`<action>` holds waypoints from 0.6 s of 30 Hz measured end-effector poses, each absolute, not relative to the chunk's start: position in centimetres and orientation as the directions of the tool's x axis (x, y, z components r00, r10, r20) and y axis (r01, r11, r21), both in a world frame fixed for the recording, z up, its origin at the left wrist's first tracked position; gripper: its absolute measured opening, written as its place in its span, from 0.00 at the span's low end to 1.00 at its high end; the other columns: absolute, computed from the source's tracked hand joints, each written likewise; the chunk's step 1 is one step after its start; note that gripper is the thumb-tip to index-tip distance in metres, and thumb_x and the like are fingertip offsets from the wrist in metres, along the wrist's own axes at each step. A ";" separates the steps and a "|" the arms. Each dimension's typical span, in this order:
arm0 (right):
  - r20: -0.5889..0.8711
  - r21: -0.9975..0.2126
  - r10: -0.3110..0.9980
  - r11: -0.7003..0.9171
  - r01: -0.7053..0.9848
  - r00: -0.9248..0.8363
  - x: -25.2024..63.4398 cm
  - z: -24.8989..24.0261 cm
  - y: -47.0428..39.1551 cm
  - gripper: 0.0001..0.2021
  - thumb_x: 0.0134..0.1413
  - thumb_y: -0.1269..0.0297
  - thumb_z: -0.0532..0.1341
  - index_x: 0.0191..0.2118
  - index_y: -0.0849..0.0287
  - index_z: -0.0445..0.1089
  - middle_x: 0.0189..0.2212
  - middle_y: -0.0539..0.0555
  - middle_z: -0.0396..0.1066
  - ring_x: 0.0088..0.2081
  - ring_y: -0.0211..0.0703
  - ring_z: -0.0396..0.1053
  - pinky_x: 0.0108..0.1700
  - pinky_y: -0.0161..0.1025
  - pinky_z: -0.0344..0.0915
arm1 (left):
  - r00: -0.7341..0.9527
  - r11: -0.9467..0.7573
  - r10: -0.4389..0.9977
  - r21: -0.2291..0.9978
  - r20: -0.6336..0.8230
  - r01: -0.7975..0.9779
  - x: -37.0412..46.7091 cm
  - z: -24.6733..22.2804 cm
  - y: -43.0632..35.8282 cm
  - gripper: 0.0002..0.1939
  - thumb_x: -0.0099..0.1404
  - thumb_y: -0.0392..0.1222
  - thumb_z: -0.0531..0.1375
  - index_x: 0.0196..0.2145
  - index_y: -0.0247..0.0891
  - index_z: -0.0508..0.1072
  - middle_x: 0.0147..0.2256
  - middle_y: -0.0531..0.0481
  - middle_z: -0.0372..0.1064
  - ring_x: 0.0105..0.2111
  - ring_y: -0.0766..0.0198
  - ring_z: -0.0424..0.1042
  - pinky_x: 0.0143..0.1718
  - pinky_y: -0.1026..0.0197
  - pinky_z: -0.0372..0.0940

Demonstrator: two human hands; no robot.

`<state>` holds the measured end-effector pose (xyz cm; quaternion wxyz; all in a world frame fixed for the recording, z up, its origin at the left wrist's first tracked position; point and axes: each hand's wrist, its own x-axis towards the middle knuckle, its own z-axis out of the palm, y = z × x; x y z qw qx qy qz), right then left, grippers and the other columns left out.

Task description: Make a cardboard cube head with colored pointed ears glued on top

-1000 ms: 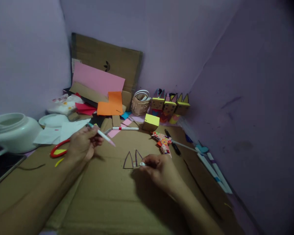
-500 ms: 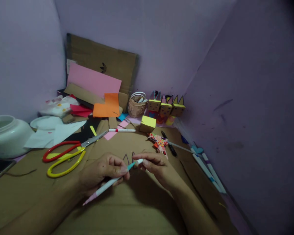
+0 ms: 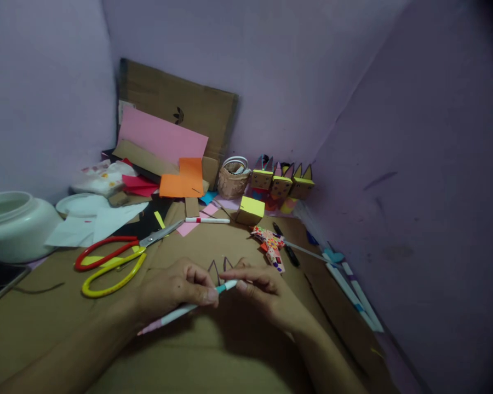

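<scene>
My left hand (image 3: pixel 178 284) is closed around the barrel of a double-ended marker (image 3: pixel 181 312), whose uncovered pink tip points to the lower left. A white cap (image 3: pixel 230 284) sits over the marker's teal end. The fingertips of my right hand (image 3: pixel 267 290) pinch the outer end of this cap. Just behind my fingers, two pointed ear shapes (image 3: pixel 212 267) with dark outlines show, and whatever lies below them is hidden by the hands.
Open scissors (image 3: pixel 114 268) with red and yellow handles lie left. Behind are a yellow-topped box (image 3: pixel 250 210), a capped marker (image 3: pixel 207 220), a glue gun (image 3: pixel 270 243) and several eared cardboard figures (image 3: pixel 281 187). A white jar (image 3: pixel 20 227) stands far left.
The white cap has moved onto the marker's teal end, where a bare teal tip showed before. My right fingers have shifted slightly down with it. The whole view has shifted a little.
</scene>
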<state>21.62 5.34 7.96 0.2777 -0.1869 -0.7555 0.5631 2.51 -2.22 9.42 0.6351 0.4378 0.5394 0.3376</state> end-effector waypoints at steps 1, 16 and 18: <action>0.206 -0.950 0.589 0.312 -0.015 -0.781 21.6 8.0 5.2 0.10 0.55 0.63 0.59 0.39 0.56 0.77 0.28 0.52 0.69 0.32 0.40 0.64 0.35 0.36 0.58 | 0.181 0.390 0.901 0.919 -0.395 0.062 2.5 9.3 -2.2 0.10 0.46 0.46 0.63 0.21 0.34 0.75 0.13 0.55 0.60 0.15 0.72 0.53 0.17 0.68 0.45; 0.175 -0.929 0.695 0.351 0.117 -0.697 20.7 7.5 4.2 0.13 0.53 0.58 0.57 0.25 0.61 0.71 0.18 0.49 0.66 0.21 0.35 0.62 0.25 0.32 0.57 | 0.143 0.208 0.962 0.964 -0.232 0.165 3.9 8.8 -2.5 0.11 0.47 0.45 0.61 0.18 0.35 0.68 0.15 0.57 0.57 0.18 0.71 0.53 0.19 0.68 0.46; 0.070 -0.992 0.734 0.121 0.029 -0.675 20.3 7.4 3.9 0.14 0.48 0.53 0.62 0.26 0.61 0.70 0.19 0.49 0.65 0.21 0.35 0.61 0.23 0.32 0.58 | 0.137 0.203 0.967 0.974 -0.215 0.097 4.2 8.8 -2.4 0.13 0.47 0.48 0.62 0.19 0.34 0.69 0.16 0.56 0.59 0.18 0.71 0.55 0.19 0.68 0.48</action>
